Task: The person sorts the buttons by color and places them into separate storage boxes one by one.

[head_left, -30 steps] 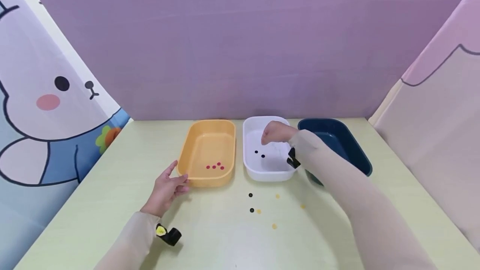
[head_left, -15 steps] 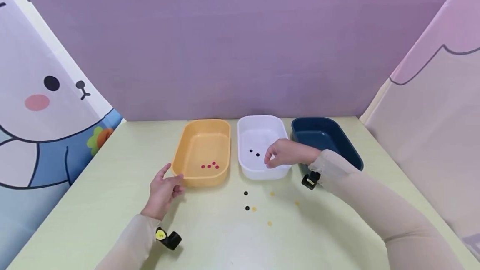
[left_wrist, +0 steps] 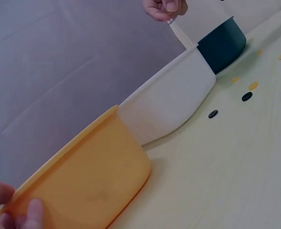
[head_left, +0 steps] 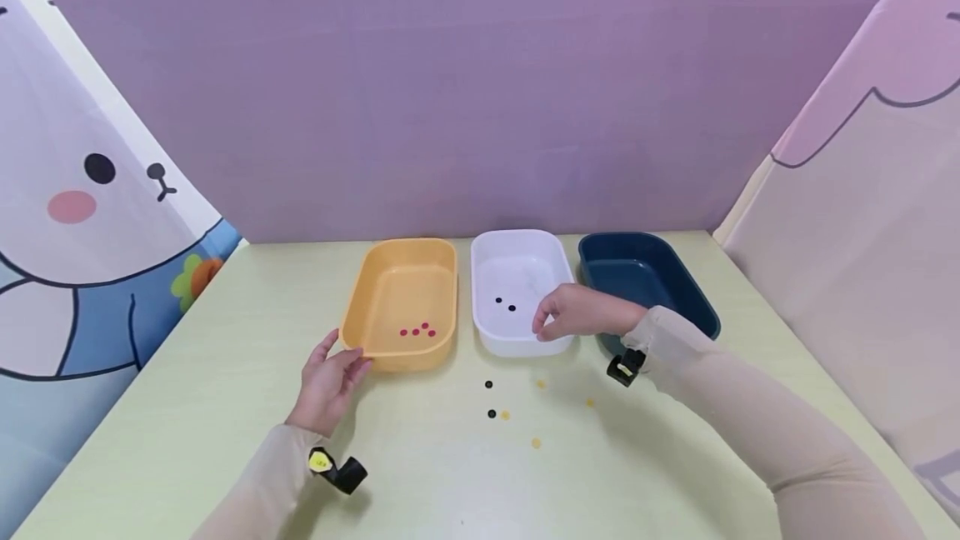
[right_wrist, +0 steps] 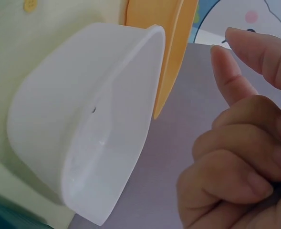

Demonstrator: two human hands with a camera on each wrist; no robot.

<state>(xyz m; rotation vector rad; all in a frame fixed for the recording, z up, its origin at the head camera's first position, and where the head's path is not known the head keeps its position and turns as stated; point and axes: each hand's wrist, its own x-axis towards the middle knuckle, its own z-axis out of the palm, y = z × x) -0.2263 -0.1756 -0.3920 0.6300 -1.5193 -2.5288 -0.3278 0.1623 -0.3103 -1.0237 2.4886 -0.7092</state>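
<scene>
My left hand (head_left: pixel 328 386) holds the near left corner of the orange tray (head_left: pixel 405 273), its thumb at the rim and fingertips against the outer wall in the left wrist view. Several red buttons (head_left: pixel 416 332) lie in that tray. Over the near right edge of the white tray (head_left: pixel 517 347) is my right hand (head_left: pixel 581 311). A small gap parts its thumb and index fingertip in the right wrist view, nothing between them; the other fingers are curled. Two black buttons (head_left: pixel 512 308) lie inside the white tray. Black buttons (head_left: pixel 489 384) and yellow buttons (head_left: pixel 536 443) lie on the table before it.
A dark blue tray (head_left: pixel 637 265) stands right of the white one, partly hidden by my right forearm. The three trays stand in a row at the back of the pale table (head_left: pixel 420 457). Purple cloth (head_left: pixel 480 90) hangs behind, with printed cloth at both sides.
My right hand has come from deep over the white tray back towards its near right edge, its fingertips now showing apart. The left hand stays at the orange tray's corner. The head view has shifted slightly.
</scene>
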